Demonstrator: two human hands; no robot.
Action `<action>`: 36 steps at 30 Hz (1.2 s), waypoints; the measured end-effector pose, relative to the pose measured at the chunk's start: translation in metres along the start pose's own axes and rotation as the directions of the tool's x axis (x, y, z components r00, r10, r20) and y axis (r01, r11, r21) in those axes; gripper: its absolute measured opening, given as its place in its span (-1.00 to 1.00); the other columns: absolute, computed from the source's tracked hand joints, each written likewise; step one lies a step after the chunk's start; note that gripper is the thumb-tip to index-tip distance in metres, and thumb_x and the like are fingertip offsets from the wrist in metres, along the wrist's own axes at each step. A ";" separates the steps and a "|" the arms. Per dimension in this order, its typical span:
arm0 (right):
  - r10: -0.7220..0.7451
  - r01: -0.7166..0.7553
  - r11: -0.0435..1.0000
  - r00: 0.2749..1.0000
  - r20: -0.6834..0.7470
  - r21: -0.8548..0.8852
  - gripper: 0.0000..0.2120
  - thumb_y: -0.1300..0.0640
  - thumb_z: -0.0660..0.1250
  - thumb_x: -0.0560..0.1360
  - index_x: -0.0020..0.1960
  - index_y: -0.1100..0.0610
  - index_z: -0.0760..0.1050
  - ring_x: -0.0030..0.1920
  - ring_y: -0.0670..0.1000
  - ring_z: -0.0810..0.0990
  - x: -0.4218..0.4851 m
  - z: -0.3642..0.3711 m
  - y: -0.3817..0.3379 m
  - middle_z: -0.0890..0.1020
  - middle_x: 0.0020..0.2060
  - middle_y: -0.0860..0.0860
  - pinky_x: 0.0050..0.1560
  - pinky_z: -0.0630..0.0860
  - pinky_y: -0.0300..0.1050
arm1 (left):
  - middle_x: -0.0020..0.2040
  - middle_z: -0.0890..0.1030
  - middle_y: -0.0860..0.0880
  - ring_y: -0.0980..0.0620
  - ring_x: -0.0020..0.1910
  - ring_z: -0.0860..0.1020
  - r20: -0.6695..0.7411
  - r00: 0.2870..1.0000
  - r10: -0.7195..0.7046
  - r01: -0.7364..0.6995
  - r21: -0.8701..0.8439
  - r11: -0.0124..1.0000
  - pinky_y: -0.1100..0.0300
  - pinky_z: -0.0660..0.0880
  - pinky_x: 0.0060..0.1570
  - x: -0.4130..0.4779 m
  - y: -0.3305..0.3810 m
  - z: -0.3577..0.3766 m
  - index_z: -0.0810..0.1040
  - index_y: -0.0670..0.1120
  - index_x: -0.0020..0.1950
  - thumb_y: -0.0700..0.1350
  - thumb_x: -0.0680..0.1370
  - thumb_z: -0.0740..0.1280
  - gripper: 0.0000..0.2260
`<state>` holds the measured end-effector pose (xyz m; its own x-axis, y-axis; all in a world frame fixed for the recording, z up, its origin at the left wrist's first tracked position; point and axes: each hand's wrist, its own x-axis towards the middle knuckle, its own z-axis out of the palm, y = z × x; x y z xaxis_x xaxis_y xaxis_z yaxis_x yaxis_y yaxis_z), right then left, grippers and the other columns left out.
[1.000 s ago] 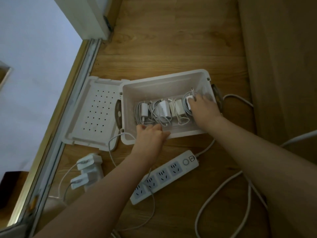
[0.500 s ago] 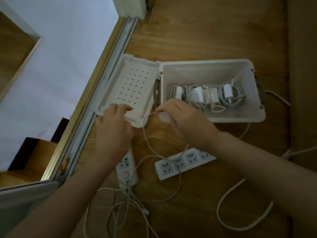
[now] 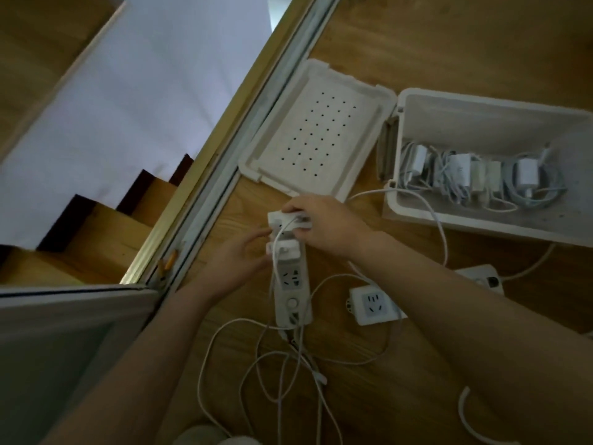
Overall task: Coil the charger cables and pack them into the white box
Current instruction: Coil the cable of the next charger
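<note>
Beside the open white plastic box [image 3: 475,227] on the wooden floor [image 3: 433,396], the right hand [image 3: 324,227] has its grip round a white charger plug [image 3: 290,217] on a long white power strip [image 3: 293,285]. The left hand [image 3: 238,255] meets the strip, its grip unclear, perhaps holding it. Coiled white charger cables [image 3: 449,176] lie in the box.

A long plug strip [image 3: 293,284] and a second plug strip [image 3: 372,305] lie on the wood floor [image 3: 449,43], near a metal rail [image 3: 253,117] and stairs [image 3: 106,226].

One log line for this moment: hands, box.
right hand: grips charger on power strip | left hand: at strip's side, grip unclear | white box: open, coiled chargers inside
</note>
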<state>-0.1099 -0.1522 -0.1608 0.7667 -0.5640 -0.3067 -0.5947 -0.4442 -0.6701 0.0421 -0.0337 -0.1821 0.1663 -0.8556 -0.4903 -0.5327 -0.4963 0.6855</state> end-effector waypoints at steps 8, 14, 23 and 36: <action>-0.063 0.088 0.985 0.985 0.163 -0.149 -0.62 0.13 0.35 0.49 0.30 0.08 0.43 0.17 0.05 0.49 0.016 0.003 0.001 0.56 0.18 0.05 0.14 0.37 -0.13 | 0.55 -0.11 0.13 0.02 0.52 -0.17 0.398 0.914 -0.080 -0.080 0.370 0.926 -0.23 -0.09 0.45 0.031 0.003 -0.016 -0.07 0.21 0.53 0.30 0.50 0.17 -0.31; -0.032 0.044 0.989 0.996 0.087 -0.144 -0.67 0.14 0.38 0.46 0.22 0.07 0.49 0.11 0.07 0.52 0.017 0.010 0.008 0.60 0.09 0.06 0.08 0.39 -0.11 | 0.54 0.00 0.14 0.15 0.51 -0.11 0.316 0.947 0.048 -0.104 0.161 0.982 0.02 -0.09 0.46 0.030 0.003 -0.024 0.04 0.11 0.53 0.04 0.60 0.16 -0.48; -0.091 0.088 0.989 0.996 -0.013 -0.122 -0.66 0.11 0.44 0.41 0.18 0.05 0.53 0.06 0.07 0.57 0.016 0.017 0.016 0.64 0.06 0.04 0.10 0.47 0.00 | 0.50 0.23 0.09 0.03 0.52 0.02 0.184 0.965 0.188 -0.260 0.561 0.786 -0.06 -0.03 0.44 0.057 -0.008 -0.015 0.17 0.16 0.49 -0.02 0.57 0.25 -0.49; -0.058 0.053 0.976 0.998 -0.019 -0.209 -0.71 0.07 0.42 0.42 0.13 0.06 0.54 0.00 0.07 0.57 0.020 0.020 0.015 0.64 -0.01 0.04 -0.07 0.30 -0.20 | 0.23 0.53 -0.01 -0.10 0.29 0.34 0.050 0.992 0.115 -0.120 0.638 0.761 -0.06 0.15 0.32 0.067 0.013 -0.009 0.41 0.13 0.23 0.15 0.47 0.33 -0.64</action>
<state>-0.0985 -0.1566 -0.1902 0.7953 -0.5504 -0.2540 -0.5906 -0.6091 -0.5293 0.0542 -0.0984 -0.2009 0.0625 -0.8987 -0.4342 -0.9546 -0.1809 0.2368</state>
